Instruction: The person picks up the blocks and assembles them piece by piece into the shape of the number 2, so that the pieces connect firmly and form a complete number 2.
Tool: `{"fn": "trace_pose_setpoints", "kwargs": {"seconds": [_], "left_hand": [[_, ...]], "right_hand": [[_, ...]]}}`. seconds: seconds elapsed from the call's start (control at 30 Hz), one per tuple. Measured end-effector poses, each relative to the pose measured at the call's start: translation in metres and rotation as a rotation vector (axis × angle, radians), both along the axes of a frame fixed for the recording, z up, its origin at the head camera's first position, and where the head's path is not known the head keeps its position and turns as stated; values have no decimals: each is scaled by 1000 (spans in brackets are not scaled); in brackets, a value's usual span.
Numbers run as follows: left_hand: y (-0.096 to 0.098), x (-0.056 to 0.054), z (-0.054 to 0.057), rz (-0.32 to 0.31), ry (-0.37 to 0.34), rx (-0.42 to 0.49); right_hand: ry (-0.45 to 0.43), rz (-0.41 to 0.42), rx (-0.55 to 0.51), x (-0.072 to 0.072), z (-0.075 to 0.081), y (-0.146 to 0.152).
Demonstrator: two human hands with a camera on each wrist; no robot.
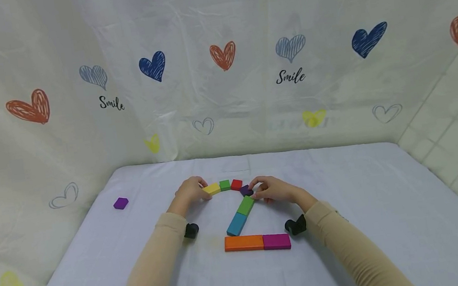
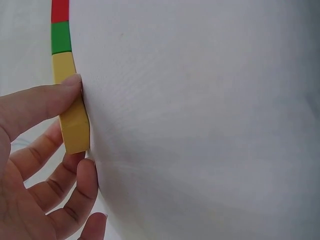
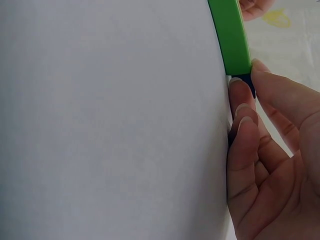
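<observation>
My left hand (image 1: 192, 191) holds the left end of a yellow block (image 1: 212, 189). In the left wrist view the thumb (image 2: 50, 102) lies on one side of that block, with fingers curled behind it. A green block (image 1: 225, 185) and a red block (image 1: 236, 185) continue the curve to the right. There my right hand (image 1: 273, 189) pinches a small dark purple block (image 1: 246, 190), mostly covered by the fingers in the right wrist view. Just below it, a light green block (image 1: 245, 205) lies end to end with a blue block (image 1: 237, 224), slanting down to the left.
An orange block (image 1: 244, 243) and a magenta block (image 1: 276, 241) form a straight row nearer the front. One purple block (image 1: 121, 203) lies apart at the far left of the white table (image 1: 357, 261). A curtain printed with hearts (image 1: 195, 21) hangs behind.
</observation>
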State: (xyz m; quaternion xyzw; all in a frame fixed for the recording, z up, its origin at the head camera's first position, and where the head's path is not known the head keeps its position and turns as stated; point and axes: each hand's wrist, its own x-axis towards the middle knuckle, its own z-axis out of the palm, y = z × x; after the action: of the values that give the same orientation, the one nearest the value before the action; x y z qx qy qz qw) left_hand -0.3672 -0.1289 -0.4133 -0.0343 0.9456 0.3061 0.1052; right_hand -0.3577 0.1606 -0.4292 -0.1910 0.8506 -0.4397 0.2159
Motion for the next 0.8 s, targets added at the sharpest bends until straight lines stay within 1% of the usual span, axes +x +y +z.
{"fn": "trace_pose_setpoints", "kwargs": {"seconds": [0.3, 0.67, 0.8], "left_hand": [[1, 0, 0, -2, 1, -2], [1, 3, 1, 9, 0, 14], [1, 3, 0, 11, 0, 13]], "right_hand": [[-6, -5, -3, -1, -1, 0], [-4, 5, -9, 0, 1, 0], [-3, 18, -15, -1, 0, 1]]}}
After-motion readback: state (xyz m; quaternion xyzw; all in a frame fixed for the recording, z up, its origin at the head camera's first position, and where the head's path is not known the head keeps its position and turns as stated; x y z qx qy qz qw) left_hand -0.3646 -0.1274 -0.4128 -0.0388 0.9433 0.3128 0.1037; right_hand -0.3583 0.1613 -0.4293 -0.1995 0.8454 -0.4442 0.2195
